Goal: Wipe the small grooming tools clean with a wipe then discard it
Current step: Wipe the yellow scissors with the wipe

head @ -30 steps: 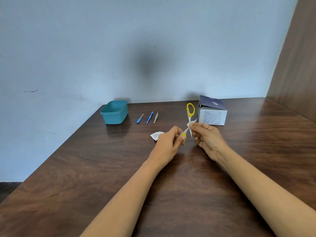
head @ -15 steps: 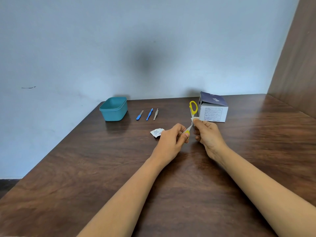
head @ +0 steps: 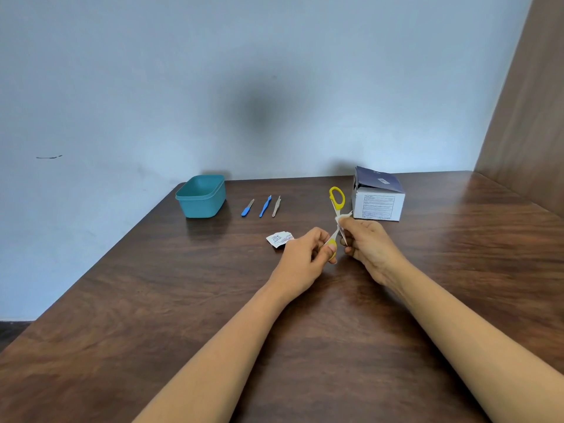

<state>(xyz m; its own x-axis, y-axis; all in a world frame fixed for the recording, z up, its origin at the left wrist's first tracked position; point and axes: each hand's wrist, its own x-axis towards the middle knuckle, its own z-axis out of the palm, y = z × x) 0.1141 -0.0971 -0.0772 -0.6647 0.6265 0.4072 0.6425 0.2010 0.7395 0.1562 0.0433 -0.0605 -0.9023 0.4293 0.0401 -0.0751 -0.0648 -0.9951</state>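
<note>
So the right hand (head: 370, 247) has slid its pinched wipe (head: 343, 215) farther up the scissors (head: 339, 206) while the left hand (head: 303, 254) grips the near handle; three far tools (head: 265, 206) await.

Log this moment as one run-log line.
step: wiping scissors | left hand: grips yellow handle | right hand: pinches wipe on blade | on table: three small tools, torn packet, teal tub, box
</note>
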